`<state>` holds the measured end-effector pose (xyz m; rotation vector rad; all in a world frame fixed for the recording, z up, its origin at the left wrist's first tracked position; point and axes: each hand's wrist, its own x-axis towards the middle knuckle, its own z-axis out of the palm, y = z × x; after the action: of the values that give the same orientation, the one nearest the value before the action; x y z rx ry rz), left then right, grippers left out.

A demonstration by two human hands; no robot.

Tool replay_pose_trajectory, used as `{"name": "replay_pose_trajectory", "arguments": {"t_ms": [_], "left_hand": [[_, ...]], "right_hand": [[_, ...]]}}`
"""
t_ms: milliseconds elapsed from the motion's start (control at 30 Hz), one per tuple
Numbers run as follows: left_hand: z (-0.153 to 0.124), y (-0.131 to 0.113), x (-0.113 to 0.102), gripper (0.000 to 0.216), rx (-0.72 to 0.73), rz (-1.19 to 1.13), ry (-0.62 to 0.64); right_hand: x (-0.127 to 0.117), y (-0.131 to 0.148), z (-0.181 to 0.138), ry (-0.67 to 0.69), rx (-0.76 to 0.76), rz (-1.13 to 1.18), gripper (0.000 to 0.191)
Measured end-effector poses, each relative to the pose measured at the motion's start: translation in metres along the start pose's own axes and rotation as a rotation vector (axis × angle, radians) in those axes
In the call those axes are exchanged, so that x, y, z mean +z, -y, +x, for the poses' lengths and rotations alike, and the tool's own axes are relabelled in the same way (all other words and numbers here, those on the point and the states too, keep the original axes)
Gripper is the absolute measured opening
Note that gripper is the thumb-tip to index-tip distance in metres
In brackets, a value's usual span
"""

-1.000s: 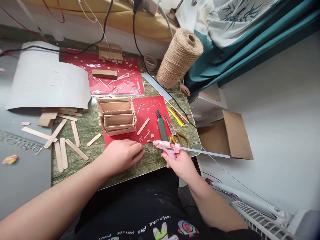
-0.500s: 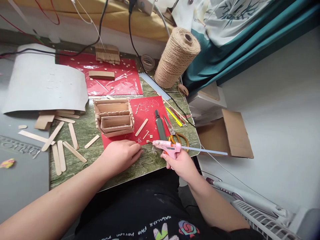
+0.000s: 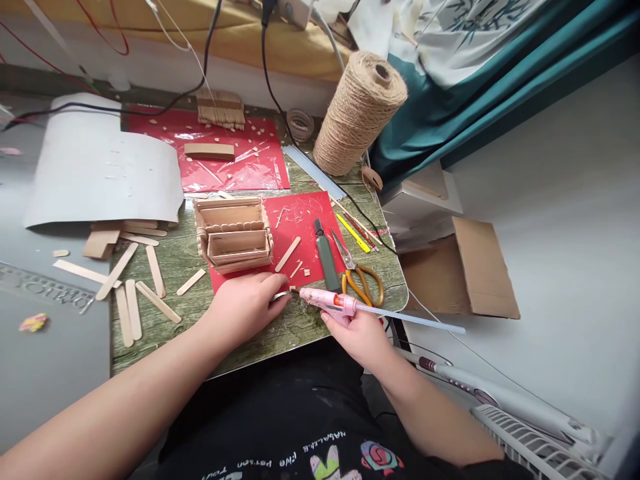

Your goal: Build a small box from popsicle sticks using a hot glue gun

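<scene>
My right hand [image 3: 363, 337] is wrapped round a pink hot glue gun [image 3: 330, 303], with a long clear glue stick [image 3: 415, 319] poking out of its back. The nozzle points left at my left hand [image 3: 250, 300], whose fingers are closed low over the table. Between its thumb and forefinger shows a thin silver tool, apparently tweezers [image 3: 281, 295], mostly hidden by the hand. A tiny wood piece [image 3: 293, 289] sits at the tool's tip, close to the nozzle. Just beyond the left hand stands a small two-part box of craft sticks [image 3: 235, 263] on a red sheet [image 3: 320, 207].
Scissors [image 3: 363, 283] and a dark green tube-like tool [image 3: 327, 257] lie right of the box. Loose craft sticks [image 3: 133, 310] are scattered at left. A twine spool [image 3: 357, 113] stands at the back. Black cable [image 3: 270, 87] crosses the table; a cardboard box [image 3: 485, 267] is beyond the right edge.
The glue gun has tilted, its back end lower, with its nozzle nearer my left fingers. My left hand has turned slightly, and the silver tool now shows. The whole view has shifted a little.
</scene>
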<state>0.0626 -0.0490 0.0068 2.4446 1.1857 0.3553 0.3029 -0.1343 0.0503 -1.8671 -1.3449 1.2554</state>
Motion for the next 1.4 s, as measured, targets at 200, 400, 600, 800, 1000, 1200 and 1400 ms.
{"name": "replay_pose_trajectory", "arguments": {"t_ms": [200, 400, 600, 800, 1000, 1200, 1400], "left_hand": [[0.003, -0.001, 0.002, 0.018, -0.01, -0.032, -0.002], [0.007, -0.004, 0.0, 0.016, -0.033, -0.049, -0.004], [0.008, -0.003, 0.0, 0.012, -0.066, -0.056, 0.004], [0.008, -0.004, -0.002, 0.013, -0.081, -0.055, 0.03], [0.009, -0.004, -0.002, 0.014, -0.079, -0.047, 0.01], [0.008, -0.002, 0.0, 0.016, -0.069, -0.039, 0.012], [0.004, -0.002, 0.0, 0.019, -0.029, -0.086, -0.04]], "right_hand": [[0.0, -0.005, 0.001, -0.008, -0.001, 0.006, 0.033], [0.0, -0.009, 0.001, -0.032, 0.02, -0.003, 0.03], [0.0, -0.004, 0.001, 0.051, -0.002, 0.145, 0.036], [-0.009, -0.014, 0.002, -0.183, 0.116, 0.012, 0.036], [-0.027, -0.019, 0.005, -0.427, 0.016, 0.079, 0.03], [-0.03, -0.019, 0.002, -0.463, -0.104, 0.138, 0.02], [-0.024, -0.024, 0.001, -0.393, -0.041, 0.251, 0.027]]}}
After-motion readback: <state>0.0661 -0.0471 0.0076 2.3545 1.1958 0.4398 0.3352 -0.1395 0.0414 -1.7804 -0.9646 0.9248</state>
